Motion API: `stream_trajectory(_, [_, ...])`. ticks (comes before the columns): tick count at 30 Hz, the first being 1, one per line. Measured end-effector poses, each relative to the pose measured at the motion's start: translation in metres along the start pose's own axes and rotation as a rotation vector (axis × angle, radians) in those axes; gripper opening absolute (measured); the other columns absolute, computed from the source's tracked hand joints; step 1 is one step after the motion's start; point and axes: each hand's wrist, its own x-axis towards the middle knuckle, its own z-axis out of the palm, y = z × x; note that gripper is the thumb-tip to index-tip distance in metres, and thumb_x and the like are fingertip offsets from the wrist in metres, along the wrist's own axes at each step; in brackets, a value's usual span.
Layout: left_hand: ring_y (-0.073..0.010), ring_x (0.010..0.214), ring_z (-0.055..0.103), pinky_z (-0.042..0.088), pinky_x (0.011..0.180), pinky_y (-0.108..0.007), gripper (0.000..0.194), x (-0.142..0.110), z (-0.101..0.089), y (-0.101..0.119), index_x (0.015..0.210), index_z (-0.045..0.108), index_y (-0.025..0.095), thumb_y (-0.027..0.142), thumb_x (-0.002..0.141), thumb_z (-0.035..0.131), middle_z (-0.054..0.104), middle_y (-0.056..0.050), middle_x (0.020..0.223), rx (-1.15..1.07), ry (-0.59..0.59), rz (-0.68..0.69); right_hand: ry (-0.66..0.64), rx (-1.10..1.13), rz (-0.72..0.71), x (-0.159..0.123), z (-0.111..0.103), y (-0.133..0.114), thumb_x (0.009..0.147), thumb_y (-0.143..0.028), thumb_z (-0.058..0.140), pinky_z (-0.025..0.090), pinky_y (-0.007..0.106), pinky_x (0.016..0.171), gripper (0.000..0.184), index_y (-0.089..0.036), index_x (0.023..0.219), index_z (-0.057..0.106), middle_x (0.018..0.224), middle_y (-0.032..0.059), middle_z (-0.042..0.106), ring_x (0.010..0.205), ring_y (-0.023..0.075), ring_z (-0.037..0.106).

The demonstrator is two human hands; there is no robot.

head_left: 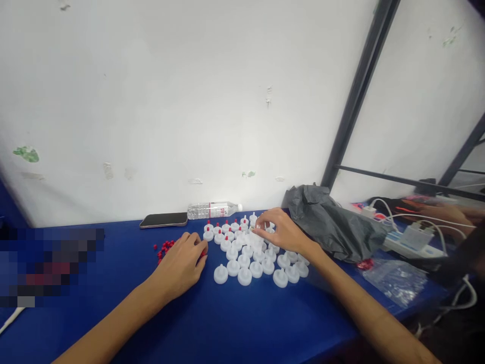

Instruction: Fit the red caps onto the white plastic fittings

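Note:
Several white round caps with pointed nozzles [244, 276] stand grouped on the blue table. Those in the back left rows carry small red tips [226, 238] on their nozzles. My left hand [181, 265] rests by a loose pile of small red tips [165, 246], its fingers curled in; a bit of red shows between thumb and forefinger. Over the back of the white group, my right hand [279, 230] has thumb and forefinger pinched at a white nozzle cap; the fingers partly hide it.
Along the wall lie a phone [163, 220] and a clear plastic bottle [214, 210] on its side. At right are a dark grey plastic bag [333, 222], a clear bag [397, 283] and a power strip [411, 242] with white cables. Another person's hand [428, 212] is at the far right.

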Motion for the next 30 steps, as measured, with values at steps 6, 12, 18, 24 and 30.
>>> stream_trajectory(6, [-0.0279,0.094,0.056,0.048,0.085,-0.044,0.018,0.000,0.001,0.001,0.094,0.065,0.021,0.024,0.094,0.047,0.061,-0.008,0.098,-0.004,-0.002,-0.013,-0.021,-0.020,0.016,-0.001,-0.001,-0.002,0.096,-0.042,0.061,0.041,0.038,0.088,0.021,-0.024,0.087,0.068,0.079,-0.0015,0.072,0.075,0.0169,0.065])
stream_trajectory(12, [-0.0275,0.096,0.058,0.051,0.087,-0.046,0.025,0.000,0.006,-0.002,0.103,0.065,0.021,0.029,0.097,0.042,0.063,-0.009,0.102,-0.041,0.069,-0.019,0.029,-0.064,0.030,0.000,-0.003,-0.002,0.100,-0.040,0.053,0.041,0.038,0.086,0.027,-0.023,0.085,0.068,0.080,-0.0001,0.073,0.075,0.0175,0.065])
stream_trajectory(18, [-0.0318,0.133,0.046,0.045,0.107,-0.052,0.047,0.007,0.016,-0.021,0.144,0.046,0.023,0.039,0.101,0.036,0.053,-0.012,0.145,-0.030,0.178,-0.020,0.045,-0.070,0.017,0.000,0.000,-0.003,0.102,-0.039,0.050,0.040,0.038,0.089,0.032,-0.023,0.082,0.067,0.079,0.0007,0.073,0.076,0.0177,0.065])
stream_trajectory(24, [-0.0308,0.138,0.043,0.043,0.109,-0.052,0.048,0.015,0.023,-0.027,0.147,0.043,0.024,0.037,0.102,0.032,0.051,-0.012,0.149,0.010,0.118,0.007,0.044,-0.073,-0.015,0.000,0.006,-0.002,0.102,-0.034,0.051,0.040,0.037,0.090,0.028,-0.022,0.082,0.068,0.078,0.0009,0.072,0.078,0.0177,0.066])
stream_trajectory(30, [-0.0272,0.094,0.063,0.050,0.082,-0.041,0.022,0.019,0.009,-0.023,0.106,0.064,0.023,0.027,0.099,0.044,0.071,-0.006,0.097,0.025,0.137,0.011,0.048,-0.067,-0.039,0.001,0.006,-0.005,0.103,-0.033,0.048,0.040,0.038,0.089,0.031,-0.021,0.080,0.066,0.072,0.0003,0.069,0.068,0.0154,0.060])
